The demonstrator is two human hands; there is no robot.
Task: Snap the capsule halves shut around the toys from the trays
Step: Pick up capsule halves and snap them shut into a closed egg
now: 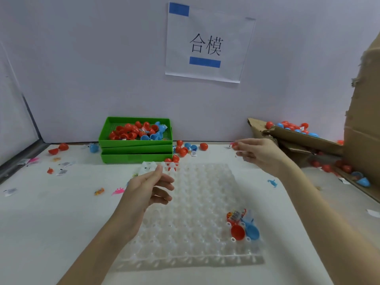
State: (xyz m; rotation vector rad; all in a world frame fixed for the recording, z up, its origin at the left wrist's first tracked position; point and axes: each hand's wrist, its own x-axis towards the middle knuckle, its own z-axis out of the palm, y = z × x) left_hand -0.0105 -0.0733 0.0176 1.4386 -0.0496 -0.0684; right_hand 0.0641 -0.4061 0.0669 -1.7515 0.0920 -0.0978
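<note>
A clear plastic cell tray (195, 202) lies in the middle of the white table. Near its front right corner sit a red capsule half (238, 232), a blue capsule half (252, 231) and a small wrapped toy packet (235, 215). My left hand (152, 188) hovers over the tray's back left part with relaxed fingers and holds nothing. Raised beyond the tray's back right corner, my right hand (259, 154) has a small red capsule piece (234, 145) pinched at its fingertips, mostly hidden by them.
Stacked green trays (135, 156) at the back hold red and blue capsule halves. A torn cardboard box (298, 138) on the right holds closed capsules. Loose capsules (183, 151) and small toys (118, 191) are scattered on the table. A paper sign hangs on the wall.
</note>
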